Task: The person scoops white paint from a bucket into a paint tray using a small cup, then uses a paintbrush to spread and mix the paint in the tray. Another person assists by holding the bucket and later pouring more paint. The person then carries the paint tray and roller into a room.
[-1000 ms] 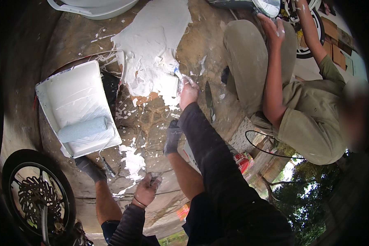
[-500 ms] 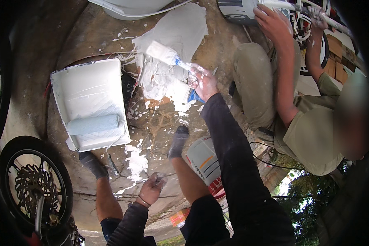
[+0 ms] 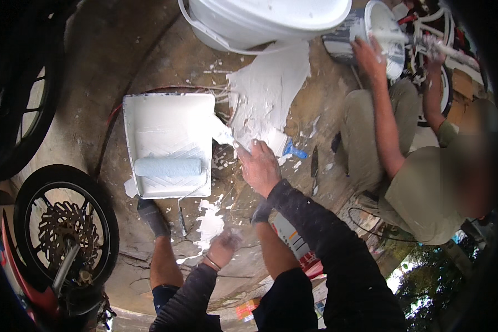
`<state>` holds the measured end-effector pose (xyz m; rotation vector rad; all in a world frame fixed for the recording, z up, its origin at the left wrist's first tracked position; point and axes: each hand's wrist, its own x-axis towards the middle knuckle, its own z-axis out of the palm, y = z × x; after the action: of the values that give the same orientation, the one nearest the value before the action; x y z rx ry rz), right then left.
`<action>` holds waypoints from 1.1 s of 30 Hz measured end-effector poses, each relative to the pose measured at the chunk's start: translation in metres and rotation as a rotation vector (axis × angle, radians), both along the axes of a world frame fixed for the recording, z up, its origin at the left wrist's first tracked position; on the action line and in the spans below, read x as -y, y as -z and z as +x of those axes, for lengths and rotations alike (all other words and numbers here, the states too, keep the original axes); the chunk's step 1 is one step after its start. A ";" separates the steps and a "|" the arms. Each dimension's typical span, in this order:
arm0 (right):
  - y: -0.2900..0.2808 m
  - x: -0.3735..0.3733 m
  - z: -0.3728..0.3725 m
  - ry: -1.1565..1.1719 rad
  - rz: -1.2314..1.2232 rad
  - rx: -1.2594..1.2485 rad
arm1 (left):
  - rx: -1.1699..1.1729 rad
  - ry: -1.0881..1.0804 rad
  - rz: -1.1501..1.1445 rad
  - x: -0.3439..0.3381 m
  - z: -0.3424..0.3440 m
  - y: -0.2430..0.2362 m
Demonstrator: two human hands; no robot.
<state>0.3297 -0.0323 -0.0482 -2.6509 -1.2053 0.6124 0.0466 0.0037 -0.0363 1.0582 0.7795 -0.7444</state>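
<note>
My right hand (image 3: 260, 167) is closed round the handle of a paintbrush (image 3: 220, 131). The brush's white-coated head points left, at the right edge of the white paint tray (image 3: 169, 113). A pale blue paint roller (image 3: 169, 167) lies across the ridged lower part of the tray, its wire frame coming out over the near right corner. My left hand (image 3: 222, 250) hangs low, above the floor near my legs, with its fingers blurred. Beyond my right hand, a blue-handled tool (image 3: 296, 149) with a white-covered end lies on the paint-smeared sheet (image 3: 271, 83).
A big white bucket (image 3: 260, 22) stands at the far side. On the right a co-worker (image 3: 415, 182) crouches, holding a white-smeared pole at a grey-streaked bucket (image 3: 383, 36). Motorcycle wheels (image 3: 66, 232) stand on the left. White paint (image 3: 210, 221) is spilled on the floor near my feet.
My right hand has brought the brush from over the sheet to the tray's right edge. The view has shifted, showing more of the big bucket. The left hand stays low.
</note>
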 end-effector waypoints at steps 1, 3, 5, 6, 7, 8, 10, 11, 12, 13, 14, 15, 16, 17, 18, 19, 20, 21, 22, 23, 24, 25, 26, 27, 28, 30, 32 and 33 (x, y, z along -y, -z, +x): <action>-0.011 0.001 -0.002 0.016 -0.013 0.006 | -0.038 -0.140 -0.067 -0.001 -0.001 0.000; -0.008 0.027 -0.021 0.058 0.058 -0.044 | -0.066 -0.326 -0.127 -0.007 0.005 -0.008; -0.058 0.005 -0.040 0.223 0.081 -0.170 | -0.054 -0.453 -0.100 -0.018 0.016 -0.018; -0.070 0.013 -0.057 0.314 0.104 -0.213 | -0.050 -0.547 -0.200 -0.029 0.043 -0.041; -0.099 -0.001 -0.070 0.369 0.043 -0.253 | -0.058 -0.640 -0.289 -0.042 0.063 -0.061; -0.115 -0.009 -0.085 0.389 0.151 -0.254 | -0.051 -0.712 -0.298 -0.048 0.073 -0.066; -0.157 -0.030 -0.100 0.357 0.285 -0.259 | 0.050 -0.925 -0.378 -0.073 0.105 -0.106; -0.182 -0.036 -0.101 0.328 0.295 -0.251 | 0.102 -0.970 -0.413 -0.085 0.122 -0.132; -0.194 -0.035 -0.101 0.287 0.303 -0.282 | 0.147 -0.898 -0.390 -0.092 0.125 -0.140; -0.200 -0.040 -0.097 0.263 0.380 -0.294 | 0.148 -0.870 -0.271 -0.097 0.114 -0.125; -0.203 -0.047 -0.090 0.245 0.461 -0.319 | 0.113 -0.931 -0.278 -0.108 0.108 -0.125; -0.207 -0.051 -0.079 0.229 0.527 -0.332 | 0.078 -0.991 -0.305 -0.115 0.106 -0.129; -0.211 -0.054 -0.055 0.435 0.598 -0.432 | 0.080 -1.014 -0.300 -0.125 0.109 -0.146; -0.246 -0.069 -0.025 0.746 0.496 -0.413 | 0.059 -1.014 -0.237 -0.138 0.107 -0.160; -0.196 -0.027 0.020 0.823 0.916 -0.332 | 0.067 -0.928 -0.246 -0.137 0.111 -0.173; -0.201 -0.032 0.060 0.861 1.007 -0.197 | 0.058 -0.870 -0.189 -0.150 0.100 -0.175; -0.213 -0.032 0.103 0.898 1.085 -0.034 | 0.061 -0.867 -0.096 -0.153 0.094 -0.174; -0.221 -0.031 0.134 0.970 1.225 -0.128 | 0.120 -0.821 -0.056 -0.154 0.074 -0.148; -0.225 -0.021 0.168 0.822 1.282 -0.114 | 0.120 -0.726 -0.005 -0.153 0.061 -0.131; -0.227 -0.015 0.191 0.744 1.228 -0.064 | 0.115 -0.630 0.056 -0.152 0.048 -0.118; -0.227 -0.012 0.214 0.667 1.181 -0.019 | 0.111 -0.625 0.035 -0.152 0.035 -0.106; -0.230 -0.016 0.224 0.653 1.025 0.056 | 0.103 -0.623 0.021 -0.153 0.021 -0.096; -0.228 -0.024 0.228 0.743 0.959 0.012 | 0.095 -0.622 0.005 -0.153 0.012 -0.091; -0.232 -0.039 0.225 0.657 1.054 0.010 | 0.023 -0.653 0.018 -0.152 0.005 -0.093; -0.229 -0.038 0.232 0.633 1.020 -0.018 | -0.028 -0.684 -0.001 -0.144 0.010 -0.093; -0.230 -0.037 0.237 0.589 1.028 -0.129 | -0.048 -0.658 -0.044 -0.132 0.016 -0.099; -0.237 -0.040 0.237 0.546 1.110 -0.298 | -0.063 -0.646 -0.059 -0.122 0.024 -0.108; -0.243 -0.043 0.234 0.537 1.123 -0.309 | -0.072 -0.638 -0.070 -0.117 0.034 -0.118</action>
<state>0.5642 0.0104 0.1948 -1.6862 -0.4484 0.1376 0.0803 0.1210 0.0820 0.6596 1.0726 -0.2597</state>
